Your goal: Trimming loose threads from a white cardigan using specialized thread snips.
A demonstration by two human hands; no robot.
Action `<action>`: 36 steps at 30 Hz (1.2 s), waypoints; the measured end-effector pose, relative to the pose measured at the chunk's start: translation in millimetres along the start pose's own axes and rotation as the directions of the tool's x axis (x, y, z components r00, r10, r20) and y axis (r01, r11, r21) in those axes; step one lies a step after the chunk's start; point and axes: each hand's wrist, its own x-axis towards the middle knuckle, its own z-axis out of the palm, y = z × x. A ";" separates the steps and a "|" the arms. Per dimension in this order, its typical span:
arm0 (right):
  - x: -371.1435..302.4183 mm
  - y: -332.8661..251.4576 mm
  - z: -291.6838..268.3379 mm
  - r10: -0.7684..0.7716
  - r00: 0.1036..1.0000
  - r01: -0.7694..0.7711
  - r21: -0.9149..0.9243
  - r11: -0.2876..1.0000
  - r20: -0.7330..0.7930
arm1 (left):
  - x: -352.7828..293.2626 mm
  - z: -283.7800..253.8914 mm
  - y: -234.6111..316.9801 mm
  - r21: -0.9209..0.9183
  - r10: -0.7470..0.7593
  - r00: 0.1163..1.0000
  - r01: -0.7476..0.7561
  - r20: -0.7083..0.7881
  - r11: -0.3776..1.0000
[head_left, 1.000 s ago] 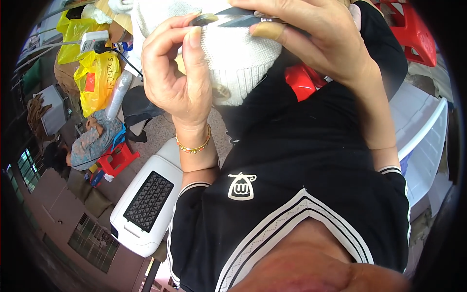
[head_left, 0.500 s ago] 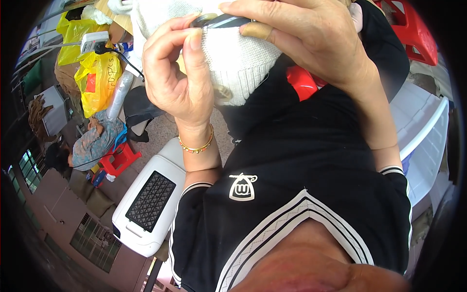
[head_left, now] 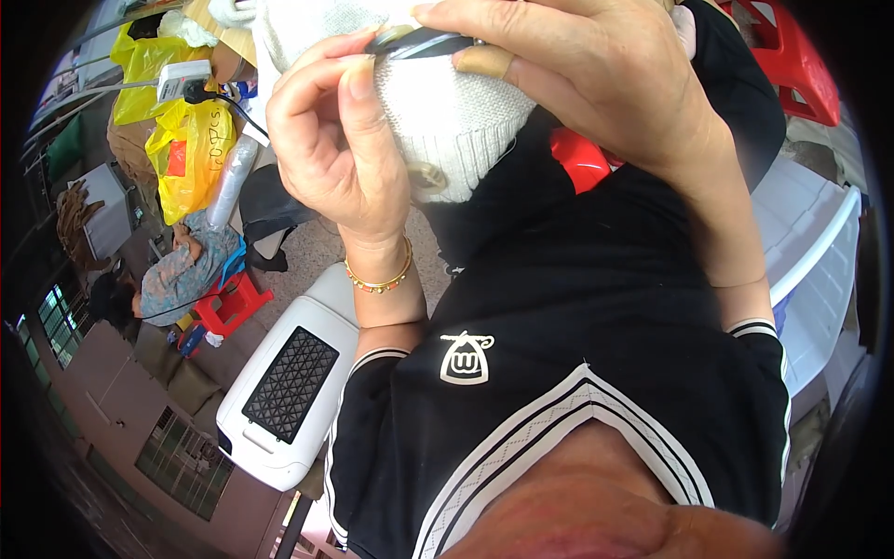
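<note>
A cream knit garment (head_left: 456, 112) with a ribbed edge hangs below my hands at the top of the view. My left hand (head_left: 340, 140) pinches a round olive-brown button (head_left: 395, 37) between thumb and fingertips. Just right of it, my right hand (head_left: 596, 84) grips a small dark tool with a silvery strip (head_left: 433, 45), its tip close to the button. Tan tape wraps my right thumb. Lower on the ribbing sits another button (head_left: 427, 176). Whether the tool touches thread or knit is too small to tell.
On the left are yellow plastic bags (head_left: 186, 168), a power strip (head_left: 183, 81) with a black cord, and a seated person (head_left: 191, 270). A white appliance with a black grille (head_left: 289, 387) stands nearer. To my right are a white plastic bin (head_left: 810, 252) and red stool (head_left: 792, 65).
Both hands have shifted very slightly left, with the button and tool still between them. The lower button on the ribbing shows a little more clearly.
</note>
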 end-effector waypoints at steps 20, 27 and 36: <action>25.1 -3.8 -5.8 -0.306 0.948 0.291 -0.146 0.946 -0.091 | 11.7 5.9 7.1 -0.026 -0.050 0.998 0.049 -0.046 0.998; 44.1 -39.6 -39.1 0.047 0.929 0.054 -0.260 0.964 0.366 | 9.8 4.6 5.4 -0.007 -0.052 0.997 0.052 -0.050 0.999; 55.8 -54.9 -48.6 0.074 0.845 0.112 -0.310 0.944 0.530 | 12.5 7.0 4.9 -0.016 -0.034 0.999 0.033 -0.041 0.999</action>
